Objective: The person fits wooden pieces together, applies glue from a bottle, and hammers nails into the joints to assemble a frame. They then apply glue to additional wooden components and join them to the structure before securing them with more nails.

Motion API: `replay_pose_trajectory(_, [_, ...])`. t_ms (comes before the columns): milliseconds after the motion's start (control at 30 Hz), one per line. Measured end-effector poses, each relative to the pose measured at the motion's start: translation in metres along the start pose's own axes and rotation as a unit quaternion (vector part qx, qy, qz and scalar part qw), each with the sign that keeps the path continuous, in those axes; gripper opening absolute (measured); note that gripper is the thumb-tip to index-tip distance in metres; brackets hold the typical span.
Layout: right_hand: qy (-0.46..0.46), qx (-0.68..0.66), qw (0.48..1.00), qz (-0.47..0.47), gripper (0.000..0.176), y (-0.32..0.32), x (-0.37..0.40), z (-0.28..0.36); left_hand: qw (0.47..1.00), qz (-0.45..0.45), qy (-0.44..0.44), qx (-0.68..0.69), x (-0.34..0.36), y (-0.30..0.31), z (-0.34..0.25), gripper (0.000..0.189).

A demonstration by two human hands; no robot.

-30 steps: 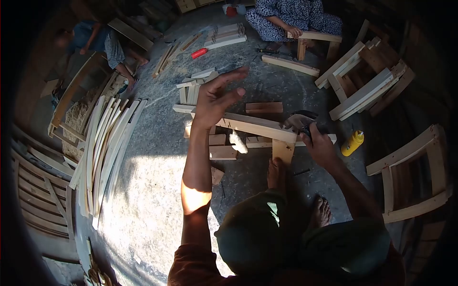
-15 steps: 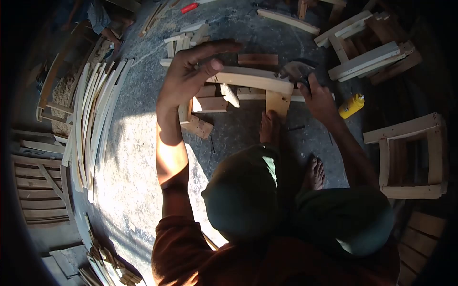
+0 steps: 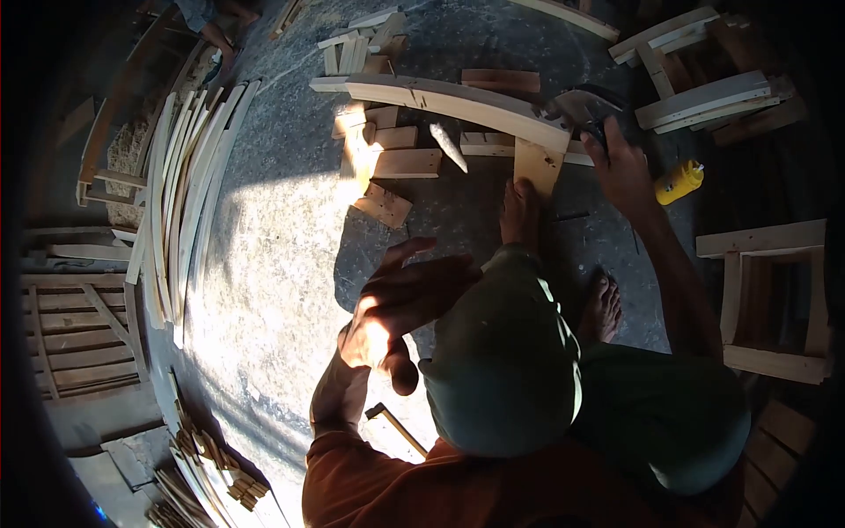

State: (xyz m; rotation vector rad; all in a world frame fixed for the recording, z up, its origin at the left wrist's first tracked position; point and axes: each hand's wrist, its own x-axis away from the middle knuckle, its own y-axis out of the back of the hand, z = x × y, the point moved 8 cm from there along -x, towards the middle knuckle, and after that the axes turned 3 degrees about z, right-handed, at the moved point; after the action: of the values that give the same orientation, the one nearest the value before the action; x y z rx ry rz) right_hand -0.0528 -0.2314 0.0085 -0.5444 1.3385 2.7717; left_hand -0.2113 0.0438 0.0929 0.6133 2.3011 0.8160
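My right hand (image 3: 623,172) is closed on the black handle of a hammer (image 3: 588,106); its dark head is blurred, beside the right end of a long pale wooden beam (image 3: 458,97). Small nails stand up from the beam near its left part. Beneath its right end a short upright-looking board (image 3: 537,167) meets it, and my bare foot (image 3: 519,211) presses against that board. My left hand (image 3: 396,308) hangs in the air near my left knee, fingers stretched and apart, with nothing visible in it.
Wood offcuts (image 3: 405,163) lie beyond my left hand. A yellow bottle (image 3: 679,182) lies right of my right forearm. Assembled wooden frames (image 3: 775,238) stand at the right; long strips (image 3: 198,202) lie at the left. Another person's hand (image 3: 227,60) shows at the upper left.
My left hand has drawn back from above the beam toward my left knee. The hammer stays in my right hand near the beam's right end. The view has shifted slightly.
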Motion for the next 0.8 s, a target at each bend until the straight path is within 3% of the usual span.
replay_pose_trajectory(67, [-0.011, -0.022, 1.000, -0.004, 0.032, -0.002, 0.000, -0.009, 0.997, 0.019, -0.077, -0.009, -0.001, -0.003, -0.011, 0.123])
replay_pose_trajectory(167, [-0.049, -0.023, 0.998, 0.022, 0.033, -0.001, 0.001, -0.012, 0.994, 0.013, 0.004, 0.111, -0.010, 0.000, 0.009, 0.122])
replay_pose_trajectory(200, [-0.045, -0.021, 0.998, 0.024, 0.033, 0.001, 0.002, -0.009, 0.977, -0.019, 0.093, 0.192, -0.006, -0.008, 0.035, 0.127])
replay_pose_trajectory(233, [-0.047, -0.020, 0.998, 0.020, 0.033, 0.003, 0.004, -0.006, 0.914, -0.117, 0.122, 0.368, 0.001, -0.011, 0.057, 0.130])
replay_pose_trajectory(333, [-0.038, -0.020, 0.999, 0.003, 0.034, 0.004, 0.007, -0.010, 0.897, -0.107, 0.060, 0.425, -0.001, -0.004, 0.067, 0.123])
replay_pose_trajectory(500, [-0.048, -0.019, 0.999, 0.013, 0.034, 0.003, 0.005, -0.019, 0.907, -0.104, 0.050, 0.406, -0.006, -0.001, 0.057, 0.124])
replay_pose_trajectory(567, [-0.076, -0.024, 0.996, 0.039, 0.047, -0.001, 0.006, -0.025, 0.943, -0.078, 0.066, 0.317, -0.009, -0.003, 0.051, 0.125])
replay_pose_trajectory(600, [-0.077, -0.024, 0.996, 0.039, 0.047, -0.001, 0.006, -0.024, 0.950, -0.084, 0.079, 0.291, -0.011, -0.005, 0.045, 0.131])
replay_pose_trajectory(667, [-0.085, -0.031, 0.995, 0.033, 0.043, 0.000, 0.007, -0.022, 0.988, 0.005, 0.040, 0.148, -0.020, -0.009, 0.021, 0.128])
replay_pose_trajectory(800, [-0.053, -0.022, 0.998, 0.017, 0.037, 0.001, 0.008, -0.016, 1.000, 0.013, -0.020, 0.019, -0.020, -0.012, -0.001, 0.125])
